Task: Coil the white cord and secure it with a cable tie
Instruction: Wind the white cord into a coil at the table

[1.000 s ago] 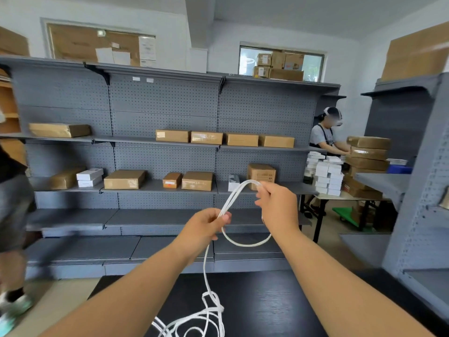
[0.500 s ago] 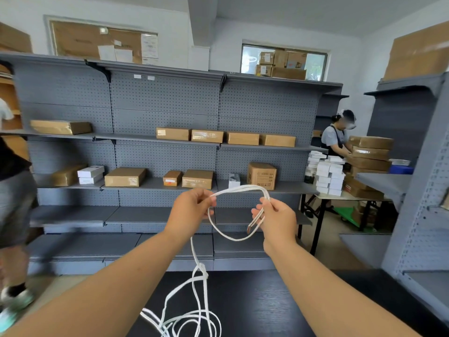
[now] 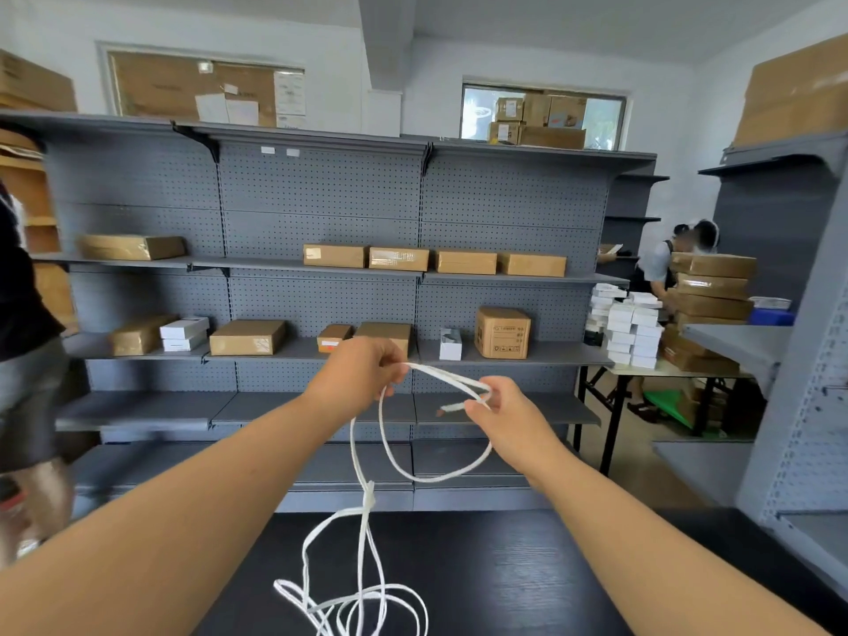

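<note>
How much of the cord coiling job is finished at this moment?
Done: one loop of the white cord hangs between the hands. In hand: left hand and right hand each pinch that loop. Left: the slack piled on the black table; no cable tie is visible.

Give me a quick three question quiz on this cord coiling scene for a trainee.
1. True or false: both hands, left hand and right hand, grip the white cord.
2. Where does the slack lie? A. on the dark table B. on a shelf C. on the floor
3. Fill in: partway down the hanging strands sits a ____.

Key: 1 true; 2 A; 3 knot
</note>
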Action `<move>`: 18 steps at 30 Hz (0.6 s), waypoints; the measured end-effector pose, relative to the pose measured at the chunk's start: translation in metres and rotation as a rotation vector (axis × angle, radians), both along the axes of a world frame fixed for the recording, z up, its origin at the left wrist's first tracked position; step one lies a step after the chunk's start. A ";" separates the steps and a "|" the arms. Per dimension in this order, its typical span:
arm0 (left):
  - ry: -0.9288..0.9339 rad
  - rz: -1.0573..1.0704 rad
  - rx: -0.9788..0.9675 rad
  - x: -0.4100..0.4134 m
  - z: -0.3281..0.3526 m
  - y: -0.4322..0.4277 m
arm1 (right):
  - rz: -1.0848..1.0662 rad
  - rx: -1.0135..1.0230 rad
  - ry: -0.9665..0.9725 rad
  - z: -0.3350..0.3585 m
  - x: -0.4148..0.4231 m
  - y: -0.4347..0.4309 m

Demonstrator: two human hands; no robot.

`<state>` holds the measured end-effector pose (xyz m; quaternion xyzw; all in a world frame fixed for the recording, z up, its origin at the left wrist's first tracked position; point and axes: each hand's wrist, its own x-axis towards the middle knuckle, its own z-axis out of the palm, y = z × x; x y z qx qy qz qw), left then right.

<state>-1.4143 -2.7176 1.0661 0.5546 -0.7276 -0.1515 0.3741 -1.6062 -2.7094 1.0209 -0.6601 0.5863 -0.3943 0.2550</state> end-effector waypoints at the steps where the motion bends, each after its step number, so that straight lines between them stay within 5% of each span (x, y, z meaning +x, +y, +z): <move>1: -0.013 0.003 0.002 -0.001 0.000 0.000 | 0.019 -0.050 0.089 0.004 0.001 0.002; 5: 0.022 0.044 -0.026 0.000 0.003 -0.001 | 0.084 -0.059 0.176 0.010 0.001 0.006; 11: -0.006 0.114 -0.091 0.006 -0.002 -0.003 | 0.273 0.133 -0.153 0.005 -0.004 0.006; 18: -0.012 0.126 -0.150 0.001 -0.009 0.003 | 0.271 0.054 -0.181 0.009 0.002 0.011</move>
